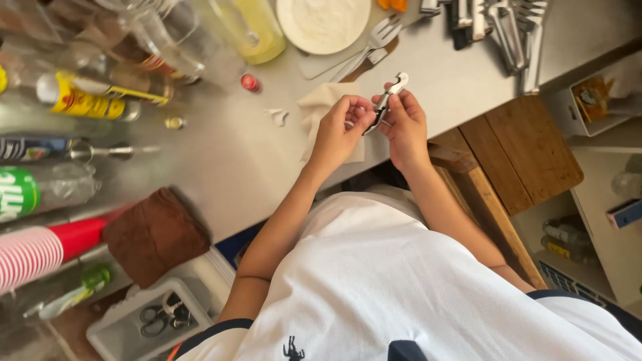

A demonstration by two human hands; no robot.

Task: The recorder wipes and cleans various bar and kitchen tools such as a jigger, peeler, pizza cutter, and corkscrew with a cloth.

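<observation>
You hold a small folding metal corkscrew tool with a silver handle (386, 101) between both hands, above the edge of the grey steel surface (227, 154). Your left hand (340, 130) is curled around the tool's lower end, with the fingertips pinching the dark folded part. Your right hand (404, 127) grips the tool from the other side, its fingers wrapped along the shaft. The pale upper end of the tool sticks up past your right hand's fingertips, pointing away from you. The two hands meet at the tool, touching or nearly so.

Taking the tool as the landmark: directly beneath it and under your left hand lies a crumpled beige cloth napkin (319, 110) on the surface. Beyond the tool, farther from you, a silver metal fork (378, 39) rests beside a round white plate (324, 23). To the left of the tool a small red bottle cap (249, 82) lies on the surface, and a scrap of white paper (277, 116) lies nearer the napkin. Farther left stand several bottles, among them one with a yellow label (80, 99). Well to the lower left of the tool sits a folded brown cloth (154, 234), and past it a white plastic tub holding scissors (157, 319). To the right of the tool a worn wooden board (521, 150) lies below the surface edge.
</observation>
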